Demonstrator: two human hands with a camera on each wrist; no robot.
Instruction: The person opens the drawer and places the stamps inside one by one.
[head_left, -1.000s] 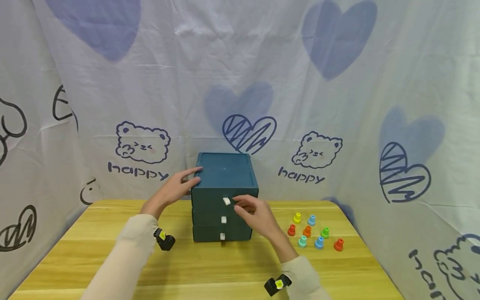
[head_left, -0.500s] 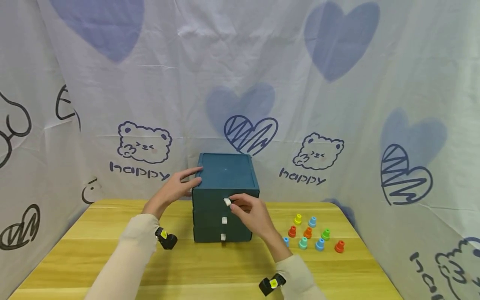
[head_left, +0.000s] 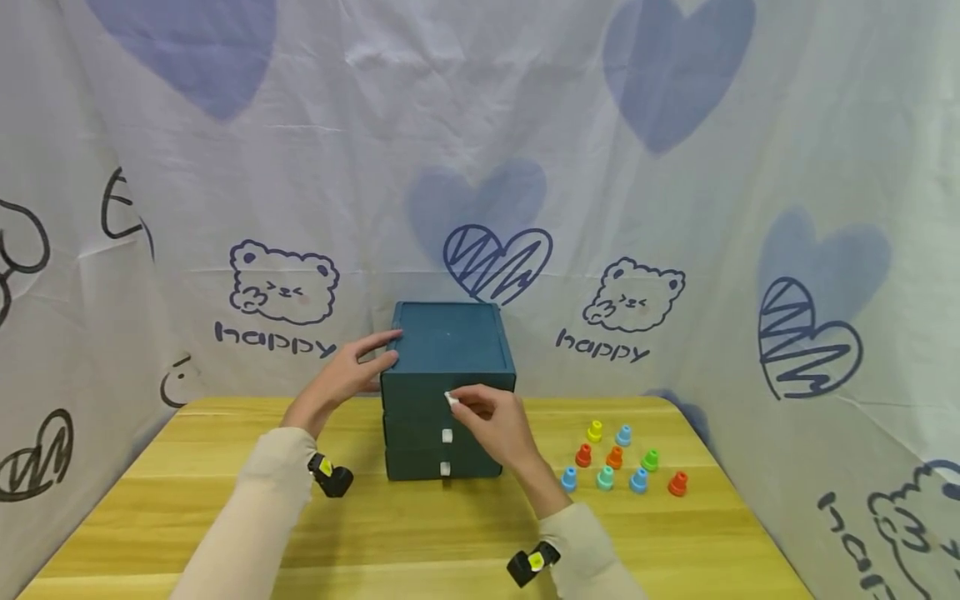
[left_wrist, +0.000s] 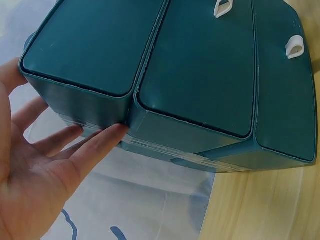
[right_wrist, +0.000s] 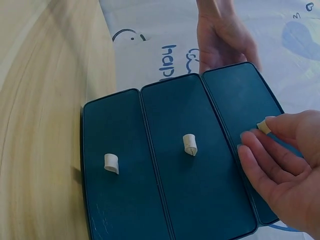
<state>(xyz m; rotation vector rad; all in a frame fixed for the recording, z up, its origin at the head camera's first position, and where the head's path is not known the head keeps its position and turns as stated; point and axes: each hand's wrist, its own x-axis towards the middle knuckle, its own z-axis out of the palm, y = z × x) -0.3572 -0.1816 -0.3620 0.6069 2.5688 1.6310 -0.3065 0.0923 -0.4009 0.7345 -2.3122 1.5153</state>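
Note:
A dark teal cabinet (head_left: 450, 337) with three stacked drawers stands at the back of the table, every drawer closed. Each drawer front carries a small white pull tab. My right hand (head_left: 495, 421) pinches the top drawer's tab (right_wrist: 263, 127) between thumb and forefinger; the other fingers lie close to the drawer front. My left hand (head_left: 341, 379) is spread against the cabinet's left side, its fingertips at the upper edge and side wall (left_wrist: 82, 100). Below, the middle tab (head_left: 447, 436) and the bottom tab (head_left: 445, 468) are untouched.
Several small coloured pegs, among them a yellow one (head_left: 594, 431), a green one (head_left: 651, 459) and a red one (head_left: 678, 483), stand on the wooden table (head_left: 405, 533) right of the cabinet. A printed white cloth (head_left: 360, 183) hangs close behind.
My right hand has moved slightly left to the top tab and now pinches it. The left hand has stayed on the cabinet. The drawers look unmoved.

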